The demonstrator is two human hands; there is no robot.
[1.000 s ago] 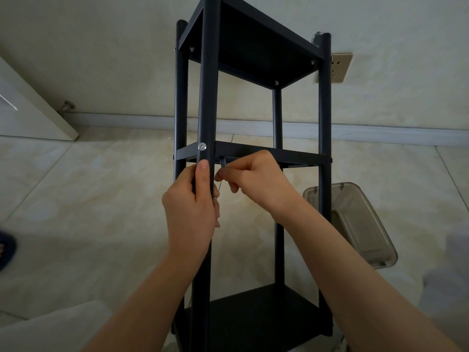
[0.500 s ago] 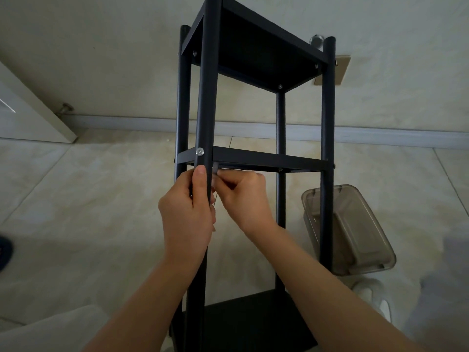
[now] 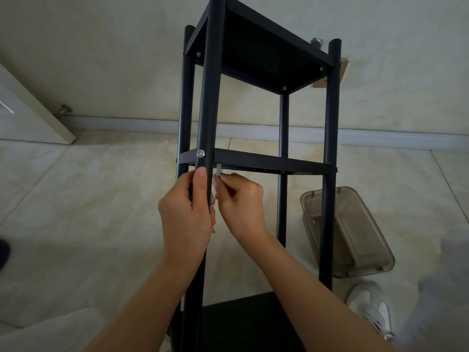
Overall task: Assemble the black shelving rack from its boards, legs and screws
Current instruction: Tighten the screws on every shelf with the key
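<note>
Compared with earlier, right hand (image 3: 239, 199) is sitting closer to the leg (image 3: 206, 123), pinching a small key (image 3: 217, 171) just above its fingers; left hand (image 3: 186, 214) is clasping that leg. Beyond, middle board (image 3: 266, 161) is awaiting tightening, probably another turn.

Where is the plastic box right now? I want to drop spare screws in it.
The plastic box sits on the floor tiles at the right of the head view, behind the rack's right front leg.

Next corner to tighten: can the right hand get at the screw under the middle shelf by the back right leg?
Probably yes: the right hand is already beneath the middle shelf, and nothing blocks the way to that screw.
</note>
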